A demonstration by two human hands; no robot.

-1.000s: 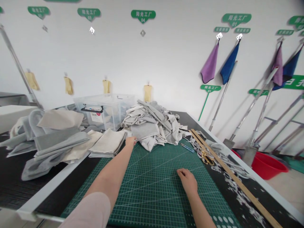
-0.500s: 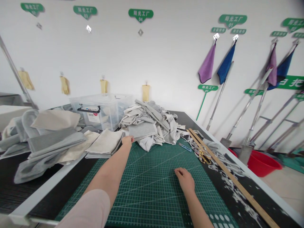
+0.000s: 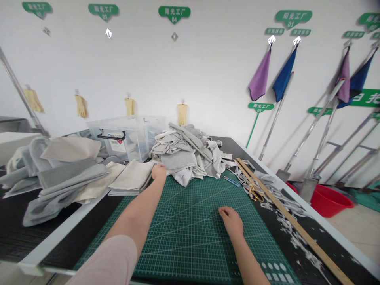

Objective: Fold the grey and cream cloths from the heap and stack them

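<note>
My left hand (image 3: 158, 171) reaches forward to the near left edge of a heap of grey and off-white cloth (image 3: 190, 152). Its fingers are closed at the edge of a grey piece; exactly what they pinch is hard to make out. Just left of it lies a folded cream-and-grey stack (image 3: 132, 176). Over the green cutting mat (image 3: 190, 221), my right hand (image 3: 231, 222) hovers or rests with its fingers curled together, and no object shows in it.
Blue-handled scissors (image 3: 231, 181), gold-handled scissors (image 3: 255, 193) and a long wooden strip (image 3: 292, 217) lie on the right among cloth scraps. A clear plastic box (image 3: 127, 136) stands behind the stack. More cloth (image 3: 68, 174) is piled left.
My left hand has shifted slightly left and back from the cloth edge. My right hand has hardly moved. The view has tilted a little.
</note>
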